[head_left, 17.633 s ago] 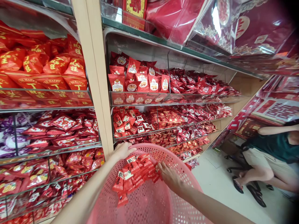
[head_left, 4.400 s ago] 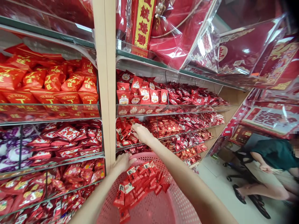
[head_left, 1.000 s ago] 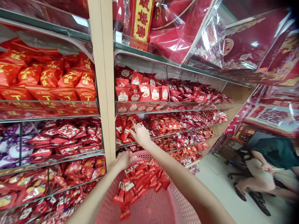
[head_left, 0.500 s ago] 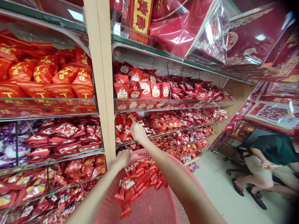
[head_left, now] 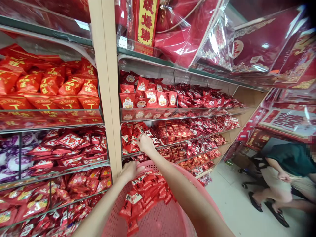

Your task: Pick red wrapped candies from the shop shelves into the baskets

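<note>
Red packets (head_left: 145, 194): in pink basket (head_left: 160, 223)
Left hand (head_left: 129, 171): fingers clamped on rim (head_left: 149, 163)
Right hand (head_left: 146, 143): at shelf packets (head_left: 129, 136), grip unclear

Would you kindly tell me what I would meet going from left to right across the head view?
Going by their middles: purple packets, red-and-white packets, wooden post, left hand, right hand, seated person.

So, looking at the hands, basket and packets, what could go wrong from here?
The left hand grips the pink basket on one side, so it might tip. The right hand is at the piled shelf packets and could knock some loose. The neighbouring packets are also red, so kinds might get mixed.
</note>
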Demonstrator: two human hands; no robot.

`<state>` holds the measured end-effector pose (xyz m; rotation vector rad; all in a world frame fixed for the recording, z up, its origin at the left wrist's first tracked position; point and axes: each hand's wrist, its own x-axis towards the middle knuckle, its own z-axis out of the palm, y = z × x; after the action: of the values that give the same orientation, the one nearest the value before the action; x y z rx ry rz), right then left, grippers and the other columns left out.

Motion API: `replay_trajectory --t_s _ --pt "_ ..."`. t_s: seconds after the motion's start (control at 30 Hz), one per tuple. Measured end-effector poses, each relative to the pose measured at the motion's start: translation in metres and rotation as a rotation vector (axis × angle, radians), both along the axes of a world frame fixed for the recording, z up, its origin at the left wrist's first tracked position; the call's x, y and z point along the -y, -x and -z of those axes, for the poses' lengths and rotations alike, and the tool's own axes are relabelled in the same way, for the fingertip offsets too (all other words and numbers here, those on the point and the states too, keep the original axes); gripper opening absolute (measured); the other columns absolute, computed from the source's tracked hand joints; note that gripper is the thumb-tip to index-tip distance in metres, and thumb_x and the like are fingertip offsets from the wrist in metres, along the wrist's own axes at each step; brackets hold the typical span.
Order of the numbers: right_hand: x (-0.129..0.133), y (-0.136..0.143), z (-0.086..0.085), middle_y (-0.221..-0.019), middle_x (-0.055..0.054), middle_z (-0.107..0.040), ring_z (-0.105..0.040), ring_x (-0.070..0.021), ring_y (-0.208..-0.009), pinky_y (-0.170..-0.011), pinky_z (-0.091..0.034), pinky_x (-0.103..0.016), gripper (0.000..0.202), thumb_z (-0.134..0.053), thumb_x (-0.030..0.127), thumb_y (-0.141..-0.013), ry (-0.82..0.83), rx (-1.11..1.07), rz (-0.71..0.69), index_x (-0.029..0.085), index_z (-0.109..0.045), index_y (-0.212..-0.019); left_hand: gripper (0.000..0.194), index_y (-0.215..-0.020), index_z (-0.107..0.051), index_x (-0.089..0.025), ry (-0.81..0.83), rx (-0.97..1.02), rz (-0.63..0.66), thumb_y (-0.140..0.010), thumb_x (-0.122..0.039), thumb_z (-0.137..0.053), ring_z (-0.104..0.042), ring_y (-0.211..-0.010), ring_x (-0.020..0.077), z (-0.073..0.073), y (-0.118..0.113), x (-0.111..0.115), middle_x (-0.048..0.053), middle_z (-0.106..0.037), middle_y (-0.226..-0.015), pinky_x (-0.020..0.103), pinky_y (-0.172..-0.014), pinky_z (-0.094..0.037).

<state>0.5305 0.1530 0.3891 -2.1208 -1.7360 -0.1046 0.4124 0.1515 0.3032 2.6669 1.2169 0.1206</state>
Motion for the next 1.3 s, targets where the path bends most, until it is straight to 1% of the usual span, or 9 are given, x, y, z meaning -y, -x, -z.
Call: replay_trajectory --t_s 0.37,0.57,0.63,0.7,0.8,0.93,1.03,1.17,1.3 --pt "-0.002 -0.003 0.0 -0.096 -0.008 -0.056 -0.056 -0.0185 -0.087 -0.071 -0.041 -0.028 0.02 -0.039 0.023 -0.085 -0.065 -0.078 -0.078 0.019 -0.058 -0.086 0.05 -0.076 -0.057 -0.02 0.016 0.015 0.005 -0.082 -0.061 -0.028 -0.064 -0.077 0.0229 0.003 0.0 -0.002 0.007 -0.067 -0.076 0.025 -0.059 -0.038" --pt "-0.004 -0.008 0.004 -0.096 -0.006 -0.054 -0.052 -0.0135 -0.092 -0.08 -0.039 -0.024 0.018 -0.033 0.022 -0.089 -0.202 -0.143 -0.163 0.017 -0.05 -0.089 0.049 -0.074 -0.055 -0.02 -0.006 0.03 0.024 -0.083 -0.06 -0.028 -0.064 -0.077 0.0217 0.004 0.0 -0.003 0.006 -0.066 -0.075 0.024 -0.059 -0.037" --pt "-0.001 -0.013 0.003 -0.092 -0.004 -0.055 -0.053 -0.011 -0.088 -0.079 -0.04 -0.022 0.018 -0.031 0.023 -0.09 -0.304 -0.245 -0.203 0.017 -0.047 -0.09 0.049 -0.073 -0.055 -0.02 0.003 0.034 0.018 -0.082 -0.06 -0.029 -0.064 -0.077 0.0216 0.003 0.0 -0.004 0.007 -0.067 -0.076 0.024 -0.06 -0.037" --pt "0.01 -0.021 0.0 -0.084 -0.002 -0.055 -0.054 -0.0095 -0.077 -0.073 -0.042 -0.021 0.018 -0.03 0.027 -0.091 -0.458 -0.458 -0.252 0.017 -0.044 -0.09 0.048 -0.073 -0.055 -0.02 0.019 0.038 0.009 -0.082 -0.061 -0.029 -0.064 -0.077 0.0217 0.002 0.0 -0.004 0.007 -0.067 -0.076 0.025 -0.06 -0.037" --pt "0.041 -0.036 -0.01 -0.069 0.002 -0.052 -0.052 -0.0089 -0.061 -0.059 -0.043 -0.02 0.017 -0.034 0.032 -0.089 -0.59 -0.779 -0.325 0.018 -0.043 -0.089 0.049 -0.072 -0.054 -0.02 0.009 0.044 0.019 -0.082 -0.061 -0.028 -0.063 -0.077 0.0225 0.002 -0.001 -0.004 0.007 -0.067 -0.075 0.025 -0.059 -0.036" --pt "0.094 -0.063 -0.01 -0.057 0.004 -0.05 -0.047 -0.0086 -0.05 -0.049 -0.039 -0.02 0.019 -0.043 0.037 -0.085 -0.446 -0.914 -0.404 0.018 -0.045 -0.085 0.049 -0.072 -0.055 -0.021 0.006 0.049 0.026 -0.081 -0.061 -0.028 -0.063 -0.077 0.0232 0.003 -0.001 -0.004 0.006 -0.067 -0.075 0.026 -0.058 -0.036" --pt "0.119 -0.083 0.011 -0.057 0.005 -0.047 -0.044 -0.0081 -0.049 -0.049 -0.038 -0.02 0.021 -0.041 0.037 -0.086 -0.188 -0.824 -0.433 0.017 -0.046 -0.081 0.047 -0.075 -0.056 -0.021 0.012 0.05 0.019 -0.081 -0.06 -0.031 -0.063 -0.08 0.0235 0.003 -0.001 -0.004 0.006 -0.067 -0.078 0.026 -0.06 -0.036" --pt "0.122 -0.099 0.045 -0.067 0.001 -0.051 -0.047 -0.0092 -0.061 -0.058 -0.039 -0.02 0.02 -0.037 0.027 -0.087 0.057 -0.383 -0.429 0.015 -0.049 -0.077 0.044 -0.076 -0.057 -0.022 0.002 0.051 0.015 -0.081 -0.058 -0.032 -0.063 -0.081 0.0236 0.003 0.0 -0.003 0.007 -0.067 -0.082 0.026 -0.062 -0.037" --pt "0.107 -0.095 0.057 -0.07 0.001 -0.054 -0.05 -0.0101 -0.066 -0.064 -0.038 -0.02 0.018 -0.038 0.018 -0.086 0.127 -0.184 -0.388 0.016 -0.052 -0.075 0.045 -0.077 -0.058 -0.022 0.023 0.046 0.019 -0.081 -0.059 -0.031 -0.063 -0.081 0.0229 0.0 0.0 -0.002 0.006 -0.067 -0.081 0.025 -0.062 -0.037"
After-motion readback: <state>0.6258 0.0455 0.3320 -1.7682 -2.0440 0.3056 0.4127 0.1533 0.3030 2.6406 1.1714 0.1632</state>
